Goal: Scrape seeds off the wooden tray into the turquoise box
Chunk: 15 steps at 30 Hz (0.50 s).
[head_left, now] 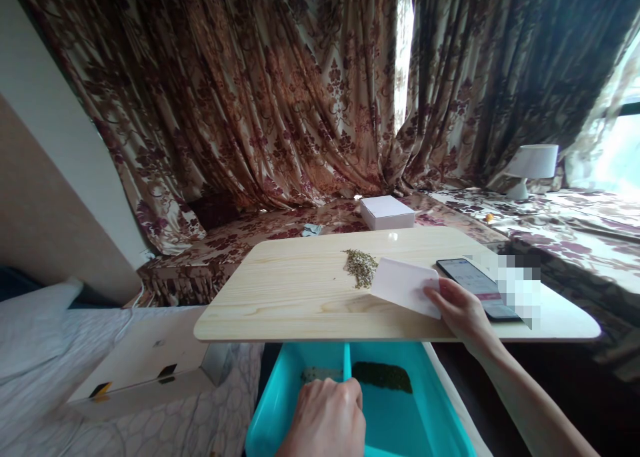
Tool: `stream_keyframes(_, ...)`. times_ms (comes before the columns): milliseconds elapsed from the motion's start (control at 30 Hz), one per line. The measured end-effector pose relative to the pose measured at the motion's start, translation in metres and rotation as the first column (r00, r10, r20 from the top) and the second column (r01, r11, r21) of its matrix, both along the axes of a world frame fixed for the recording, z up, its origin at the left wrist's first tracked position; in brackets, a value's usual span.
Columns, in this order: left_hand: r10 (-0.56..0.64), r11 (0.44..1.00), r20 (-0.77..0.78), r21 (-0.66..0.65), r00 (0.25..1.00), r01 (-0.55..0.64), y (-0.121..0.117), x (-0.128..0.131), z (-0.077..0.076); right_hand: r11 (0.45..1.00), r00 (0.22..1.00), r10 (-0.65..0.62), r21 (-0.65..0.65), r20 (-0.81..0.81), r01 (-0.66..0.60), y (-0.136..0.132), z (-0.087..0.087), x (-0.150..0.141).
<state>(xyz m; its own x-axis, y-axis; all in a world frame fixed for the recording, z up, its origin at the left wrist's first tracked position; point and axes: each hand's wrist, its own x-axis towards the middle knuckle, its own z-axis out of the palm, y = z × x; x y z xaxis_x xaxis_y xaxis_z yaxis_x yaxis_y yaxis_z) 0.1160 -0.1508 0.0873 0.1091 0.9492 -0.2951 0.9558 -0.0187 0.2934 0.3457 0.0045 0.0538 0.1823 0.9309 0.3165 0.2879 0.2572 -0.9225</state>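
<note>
My right hand grips a white card-like scraper, its edge resting on the light wooden board just right of a small pile of green-brown seeds. My left hand is closed around the central divider of a turquoise plastic tray held below the board's near edge. The tray's right compartment holds a patch of dark green seeds; the left compartment has a thin scatter of paler ones.
A phone lies on the board's right side. A white box sits behind the board on patterned fabric, and a white lamp stands at the far right. Heavy floral curtains hang behind. A flat cardboard box lies at lower left.
</note>
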Motion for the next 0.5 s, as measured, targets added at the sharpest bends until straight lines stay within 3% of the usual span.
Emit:
stream_keyframes(133,-0.026,0.999,-0.028,-0.021,0.999,0.025,0.003,0.008,0.002,1.000,1.000,0.005,-0.001,0.026,-0.005,-0.002,-0.001,0.001)
stream_keyframes(333,-0.193,0.981,-0.053,0.011,0.980,0.194,0.014,0.033,0.002,0.999,0.997,-0.043,0.007,0.067,0.043,-0.002,-0.001,0.009)
stream_keyframes(500,-0.242,0.969,-0.060,0.031,0.968,0.244,0.018,0.046,0.003,1.000,0.997,0.029,-0.008,0.072,-0.029,-0.002,0.001,0.007)
